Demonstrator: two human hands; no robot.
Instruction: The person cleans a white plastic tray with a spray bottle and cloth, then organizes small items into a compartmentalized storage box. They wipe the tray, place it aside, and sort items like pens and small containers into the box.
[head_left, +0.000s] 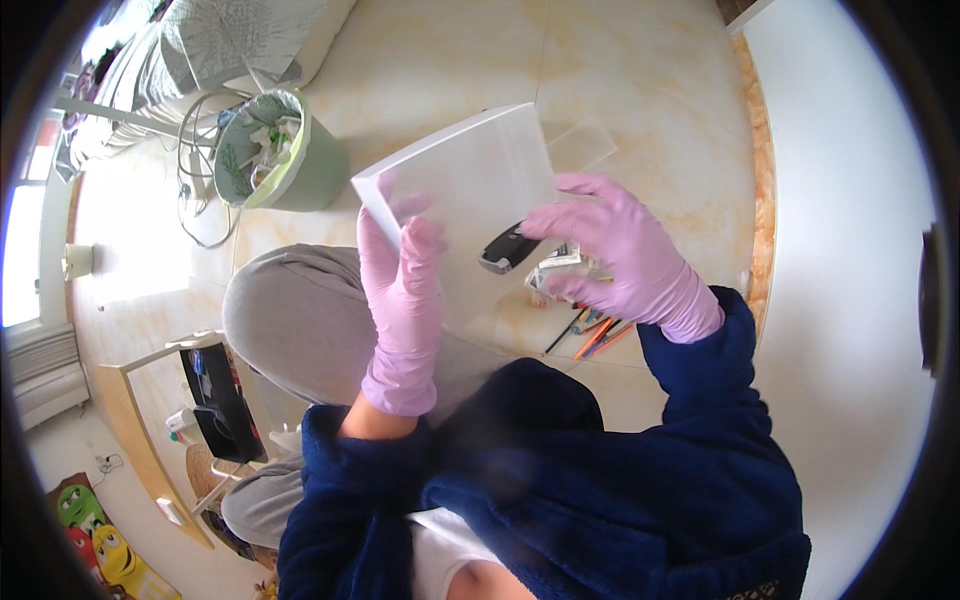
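Note:
My left hand (409, 300), in a pink glove, grips the left edge of a translucent white plastic box (480, 172), thumb on the near side and fingers showing faintly through it. The box is tilted up in front of me. My right hand (622, 251), gloved the same way, is at the box's right side with fingers spread. Its fingertips overlap one end of a black key fob (510, 247) with a silver tip, over the box's lower right part. Whether the fingers grip the fob or only touch it is unclear.
Colored pencils (600, 334) and small clear packages (559, 266) lie on the tiled floor behind my right hand. A clear flat sheet (581, 146) lies farther off. A lined green trash bin (322, 157) holds waste, beside a power strip with cables (196, 169). A white wall (832, 262) borders the right.

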